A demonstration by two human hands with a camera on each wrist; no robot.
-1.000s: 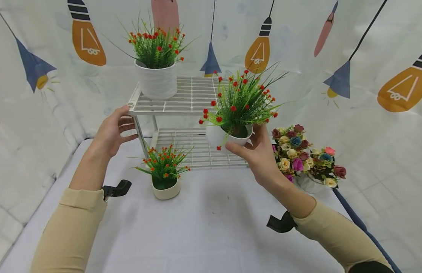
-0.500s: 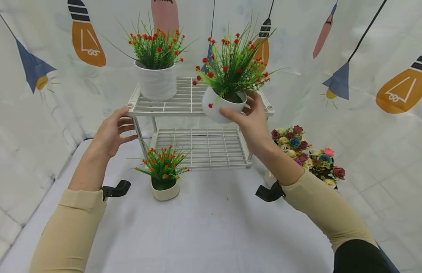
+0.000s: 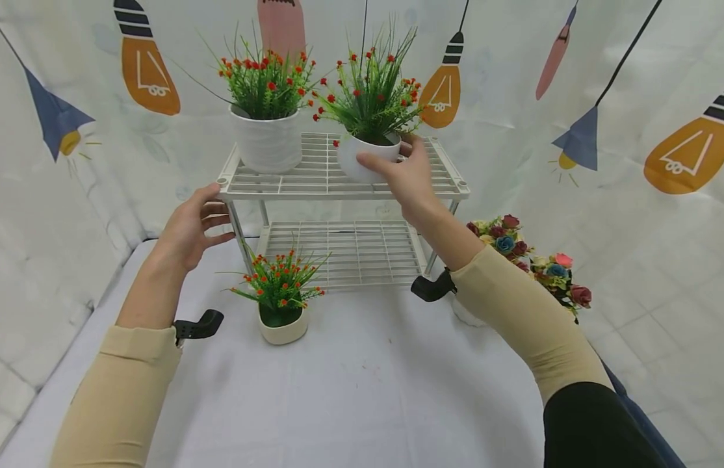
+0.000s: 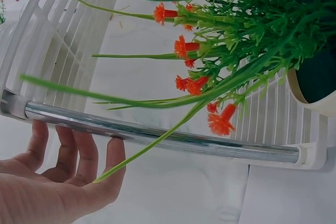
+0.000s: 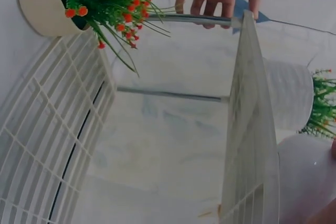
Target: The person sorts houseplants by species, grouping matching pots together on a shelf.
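My right hand (image 3: pixel 411 175) grips the rim of a round white flower pot (image 3: pixel 362 162) with grass and small red flowers, thumb in front and fingers at its right side. The pot sits upright at the upper tier of a white two-tier wire rack (image 3: pixel 338 195). At the rack's left front corner, my left hand (image 3: pixel 189 227) touches the frame; in the left wrist view its fingertips rest against the metal post (image 4: pixel 210 142). A larger white pot (image 3: pixel 268 143) of red flowers stands on the upper tier's left side.
A small cream pot (image 3: pixel 284 330) with red flowers stands on the white-covered table (image 3: pixel 356 390) before the rack. To its right are rose bouquets (image 3: pixel 555 276), partly behind my right sleeve. A patterned curtain (image 3: pixel 514 130) hangs behind.
My right hand has carried the round white pot up and left, from in front of the lower tier to the upper tier beside the larger pot. The left hand has stayed put.
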